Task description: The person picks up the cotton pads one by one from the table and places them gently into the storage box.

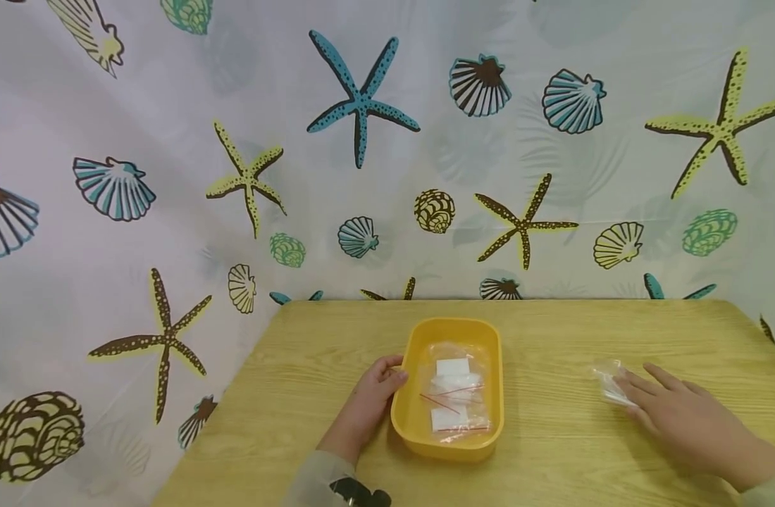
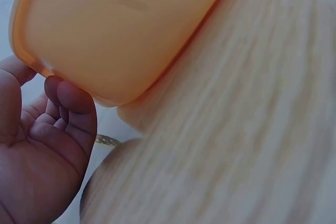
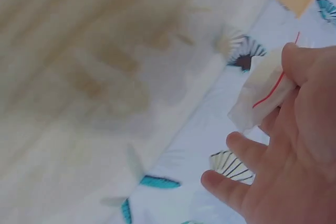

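A yellow plastic bin [image 1: 419, 338] stands on the wooden table. Several small clear zip bags [image 1: 454, 367] with red seal lines and white contents lie in it. My left hand [image 1: 370, 401] grips the bin's left rim; in the left wrist view the fingers of that hand [image 2: 50, 150] are curled at the edge of the bin [image 2: 121, 30]. To the right, my right hand [image 1: 685, 422] pinches another zip bag [image 1: 609, 384] over the table. The right wrist view has this bag [image 3: 260, 87] between thumb and index finger, the other fingers spread.
The wood-grain table [image 1: 552, 352] extends around the bin to both sides. Behind it and on the left hangs a white curtain [image 1: 394, 190] printed with starfish and shells. A dark wrist strap [image 1: 356, 491] sits on the left sleeve.
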`<state>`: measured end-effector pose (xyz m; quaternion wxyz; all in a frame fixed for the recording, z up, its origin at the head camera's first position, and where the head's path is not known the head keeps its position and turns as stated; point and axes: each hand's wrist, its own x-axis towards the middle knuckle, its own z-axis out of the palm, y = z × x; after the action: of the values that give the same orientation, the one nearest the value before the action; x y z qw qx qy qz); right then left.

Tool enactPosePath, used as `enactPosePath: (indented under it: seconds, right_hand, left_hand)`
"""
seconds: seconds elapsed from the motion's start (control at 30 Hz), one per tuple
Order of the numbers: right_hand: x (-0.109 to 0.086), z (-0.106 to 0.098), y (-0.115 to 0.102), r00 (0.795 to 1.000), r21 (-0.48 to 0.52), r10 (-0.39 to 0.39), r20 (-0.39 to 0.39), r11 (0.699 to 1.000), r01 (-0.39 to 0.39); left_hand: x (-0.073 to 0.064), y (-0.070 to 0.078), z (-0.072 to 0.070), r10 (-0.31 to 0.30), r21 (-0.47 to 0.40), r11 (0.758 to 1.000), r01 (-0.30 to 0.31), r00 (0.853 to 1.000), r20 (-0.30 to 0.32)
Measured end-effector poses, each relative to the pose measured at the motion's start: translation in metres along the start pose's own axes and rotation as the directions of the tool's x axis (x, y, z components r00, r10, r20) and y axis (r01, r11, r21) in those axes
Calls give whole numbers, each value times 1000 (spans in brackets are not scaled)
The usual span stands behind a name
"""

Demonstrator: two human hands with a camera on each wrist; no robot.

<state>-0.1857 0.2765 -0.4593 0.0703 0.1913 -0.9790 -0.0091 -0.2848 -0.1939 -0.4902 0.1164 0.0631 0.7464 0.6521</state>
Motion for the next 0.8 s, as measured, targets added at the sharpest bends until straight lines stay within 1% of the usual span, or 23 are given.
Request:
enactPosePath:
  seconds: [0.03, 0.2, 0.3, 0.43, 0.6, 0.8]
  right_hand:
    - [4, -2, -4, 1000, 11, -10, -9, 1000, 11]
    - [22, -13, -28, 997, 61, -56, -50, 996, 59]
    - [33, -17, -43, 995, 77, -67, -68, 994, 72]
    - [46, -23, -60, 993, 93, -73, -92, 992, 82]
    - [62, -25, -79, 989, 111, -81, -122, 989, 95]
    - [76, -24, -100, 990, 163, -96, -103, 980, 112]
  left_hand:
    - [-1, 0, 0, -6, -2, 1000, 6, 1000, -2]
    - [-2, 0, 0, 4, -14, 1000, -4, 1000, 2]
    - [-2, 1, 0, 2, -32, 999, -2, 1000, 0]
    - [1, 5, 1, 17, -45, 999, -16, 1000, 5]
    - [4, 8, 1, 31, -48, 998, -31, 999, 7]
    - [1, 4, -2, 14, -65, 998, -13, 1000, 19]
